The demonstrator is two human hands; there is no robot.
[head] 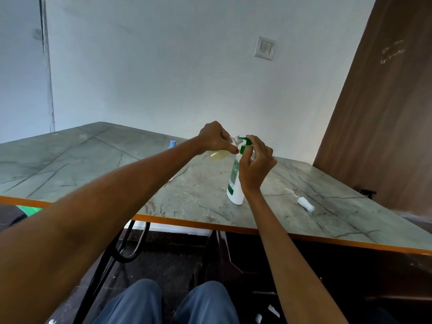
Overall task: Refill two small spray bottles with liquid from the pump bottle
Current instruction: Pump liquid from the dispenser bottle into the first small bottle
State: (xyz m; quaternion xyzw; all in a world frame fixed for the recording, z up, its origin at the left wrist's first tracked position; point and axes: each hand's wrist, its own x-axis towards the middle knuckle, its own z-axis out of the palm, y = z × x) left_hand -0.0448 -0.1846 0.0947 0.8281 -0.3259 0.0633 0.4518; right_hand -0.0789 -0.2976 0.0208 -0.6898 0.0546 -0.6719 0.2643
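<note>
Under the pump bottle's (234, 183) green spout, left grip (214, 139) tilts spray bottle (218, 156).

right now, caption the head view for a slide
Left hand holds spray bottle at pump bottle nozzle; right hand pumps.

Most of the marble-look table (70, 164) is wide open on the left, so there's lots of room to reach in from that side. The crowded bit is mid-table: the white pump bottle (235, 183) stands upright, with both hands bunched around its green pump head (245, 145). A white spray cap with its tube (305, 203) lies to the right, well apart. A small blue thing (172, 144) sits near the far edge.
</note>
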